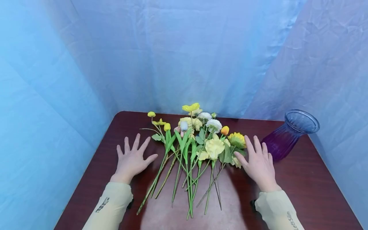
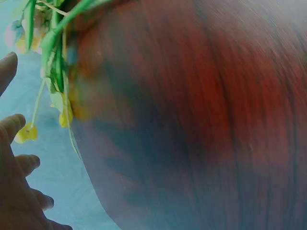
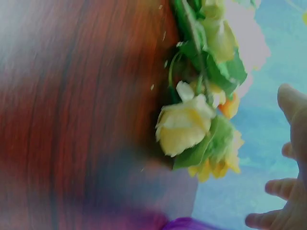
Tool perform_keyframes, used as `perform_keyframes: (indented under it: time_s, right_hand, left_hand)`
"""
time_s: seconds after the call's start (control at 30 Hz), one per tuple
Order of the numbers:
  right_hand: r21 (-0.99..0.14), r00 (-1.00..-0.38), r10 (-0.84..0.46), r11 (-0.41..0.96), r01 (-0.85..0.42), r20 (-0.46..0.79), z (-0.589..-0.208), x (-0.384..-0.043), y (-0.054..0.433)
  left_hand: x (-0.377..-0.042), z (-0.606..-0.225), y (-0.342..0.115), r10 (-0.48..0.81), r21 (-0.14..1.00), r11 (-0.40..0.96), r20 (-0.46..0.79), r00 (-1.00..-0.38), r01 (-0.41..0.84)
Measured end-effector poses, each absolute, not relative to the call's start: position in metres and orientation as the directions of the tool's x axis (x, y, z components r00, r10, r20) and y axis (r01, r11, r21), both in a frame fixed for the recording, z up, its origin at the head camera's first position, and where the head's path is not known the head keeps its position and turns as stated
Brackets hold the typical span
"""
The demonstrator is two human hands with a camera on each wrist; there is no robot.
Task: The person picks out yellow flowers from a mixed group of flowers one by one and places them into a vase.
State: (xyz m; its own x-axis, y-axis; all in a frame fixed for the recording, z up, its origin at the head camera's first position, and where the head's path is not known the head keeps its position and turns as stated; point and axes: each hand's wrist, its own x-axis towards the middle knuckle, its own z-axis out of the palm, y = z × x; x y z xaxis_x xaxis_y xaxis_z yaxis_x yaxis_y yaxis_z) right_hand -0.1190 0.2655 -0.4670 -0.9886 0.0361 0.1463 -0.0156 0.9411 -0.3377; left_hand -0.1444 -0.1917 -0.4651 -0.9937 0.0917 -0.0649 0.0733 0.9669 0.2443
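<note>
Artificial flowers lie heaped mid-table, blooms toward the back and green stems toward the front. Among them are a yellow tulip [image 1: 167, 127], a white bloom [image 1: 214, 125], a large pale yellow flower [image 1: 214, 147], an orange tulip [image 1: 224, 130] and a sunflower [image 1: 237, 140]. Left of the heap, my left hand [image 1: 130, 161] spreads its fingers, holding nothing. My right hand [image 1: 257, 164], also spread and free of any object, is by the sunflower at the heap's right side. Behind that hand a glass vase [image 1: 283, 139], purple below and bluish at the rim, leans to the right.
The dark reddish wooden table [image 1: 95, 195] has a rounded back left corner. Light blue curtains [image 1: 178, 57] hang behind it and along both sides. In the right wrist view, a purple edge of the vase [image 3: 184, 224] shows at the bottom.
</note>
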Motion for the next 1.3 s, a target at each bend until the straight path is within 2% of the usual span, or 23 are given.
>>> perform_keyframes:
  time_s: [0.2,0.43,0.7,1.07,1.3]
  right_hand:
    - [-0.355,-0.973,0.013,0.932,-0.070,0.228,-0.459,-0.114,0.250]
    - [-0.371,-0.976,0.036,0.927,-0.048,0.216,-0.458,-0.107,0.237]
    - [-0.398,-0.995,0.028,0.917,-0.011,0.092,-0.471,-0.104,0.228]
    - [-0.458,-0.997,0.064,0.886,0.080,-0.049,-0.493,-0.106,0.218]
    - [-0.576,-0.979,0.115,0.795,0.192,-0.167,-0.500,-0.110,0.213]
  left_hand:
    - [-0.140,-0.472,-0.209,0.116,0.224,0.969,-0.052,-0.992,0.102]
    - [-0.133,-0.480,-0.225,0.133,0.205,0.972,-0.079,-0.988,0.114]
    - [-0.131,-0.486,-0.231,0.137,0.203,0.973,-0.116,-0.984,0.112]
    - [-0.127,-0.495,-0.232,0.114,0.238,0.970,-0.272,-0.955,0.047]
    - [-0.128,-0.500,-0.232,0.117,0.230,0.971,-0.256,-0.960,0.057]
